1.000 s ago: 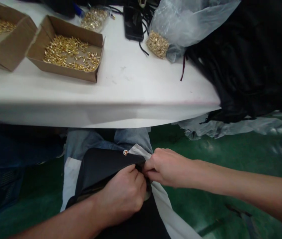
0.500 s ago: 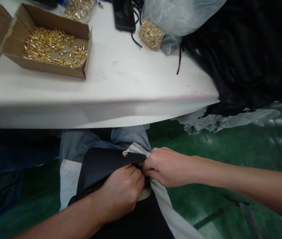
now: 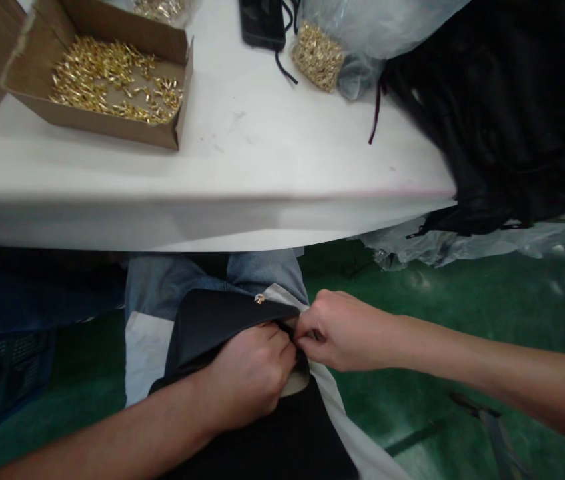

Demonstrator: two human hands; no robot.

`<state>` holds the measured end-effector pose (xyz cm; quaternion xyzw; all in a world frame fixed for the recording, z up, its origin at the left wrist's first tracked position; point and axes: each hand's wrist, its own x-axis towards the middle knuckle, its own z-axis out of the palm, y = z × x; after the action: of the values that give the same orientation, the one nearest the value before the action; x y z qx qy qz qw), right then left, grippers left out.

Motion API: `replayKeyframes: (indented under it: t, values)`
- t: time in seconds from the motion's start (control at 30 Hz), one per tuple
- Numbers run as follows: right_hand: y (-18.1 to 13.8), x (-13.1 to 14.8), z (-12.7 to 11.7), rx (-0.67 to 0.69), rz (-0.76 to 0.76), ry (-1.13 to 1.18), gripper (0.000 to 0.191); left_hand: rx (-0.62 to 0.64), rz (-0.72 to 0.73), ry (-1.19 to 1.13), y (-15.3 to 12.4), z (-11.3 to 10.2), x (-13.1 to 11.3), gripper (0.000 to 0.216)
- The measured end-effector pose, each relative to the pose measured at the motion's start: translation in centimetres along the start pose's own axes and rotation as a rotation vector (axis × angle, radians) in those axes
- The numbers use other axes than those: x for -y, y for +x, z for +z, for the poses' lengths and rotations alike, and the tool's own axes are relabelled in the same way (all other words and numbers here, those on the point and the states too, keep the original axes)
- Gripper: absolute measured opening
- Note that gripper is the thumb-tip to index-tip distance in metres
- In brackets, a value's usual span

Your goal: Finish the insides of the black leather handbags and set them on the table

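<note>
— What differs from half a second ago?
— Very little. The left hand point(image 3: 250, 373) and the right hand point(image 3: 342, 330) stay knuckle to knuckle at the same spot. The view has swung a little, so the things on the table sit further right in the picture.

— How do the hands stand?
— Both are curled shut, with the fingertips pinched together. They meet and touch at the right edge of a folded piece of black fabric point(image 3: 212, 323), and both clamp that edge. Whether something small sits between the fingertips I cannot tell.

— Where is the fabric?
— On the person's lap, below the table's edge. It lies over a white cloth point(image 3: 145, 347) spread across blue jeans point(image 3: 162, 283). A small gold stud point(image 3: 259, 299) sits on its upper edge, just above the left hand's fingers.

— And further out?
— A white table point(image 3: 262, 153) is above the lap. On it to the left stands an open brown cardboard box point(image 3: 97, 123) scattered with small gold metal pieces point(image 3: 107, 80). Near the far edge is a clear plastic bag point(image 3: 362, 27) with more gold pieces packed in its corner. A heap of black fabric point(image 3: 512, 113) covers the table's right end and hangs over it. Below is a green floor point(image 3: 462, 313)
</note>
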<state>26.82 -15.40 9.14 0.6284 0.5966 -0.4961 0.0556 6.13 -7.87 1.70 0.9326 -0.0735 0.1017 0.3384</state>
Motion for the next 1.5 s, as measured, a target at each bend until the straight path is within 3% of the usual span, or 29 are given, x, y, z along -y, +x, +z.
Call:
replayKeyframes:
  t: [0.17,0.37,0.73,0.97,1.17,1.5]
  values:
    - [-0.1,0.1,0.2,-0.043,0.116,0.027,0.020,0.022,-0.005,0.014,0.2,0.0,0.1,0.023]
    - [-0.4,-0.1,0.4,-0.007,0.019,0.107,0.023,0.001,-0.014,-0.017,-0.2,0.1,-0.1,0.020]
    - [-0.9,0.4,0.7,-0.030,-0.036,-0.007,0.022,-0.016,-0.039,-0.052,-0.6,0.4,-0.1,0.017]
    - [-0.3,0.2,1.1,-0.096,0.168,0.175,0.020,0.077,-0.061,-0.025,-0.4,0.5,0.0,0.016]
    - [-0.7,0.0,1.2,-0.061,0.019,0.177,0.023,0.053,-0.058,-0.031,-0.4,0.5,-0.2,0.011]
    - [-1.0,0.4,0.7,-0.035,-0.024,0.104,0.020,0.047,-0.051,-0.027,-0.4,0.3,-0.1,0.011]
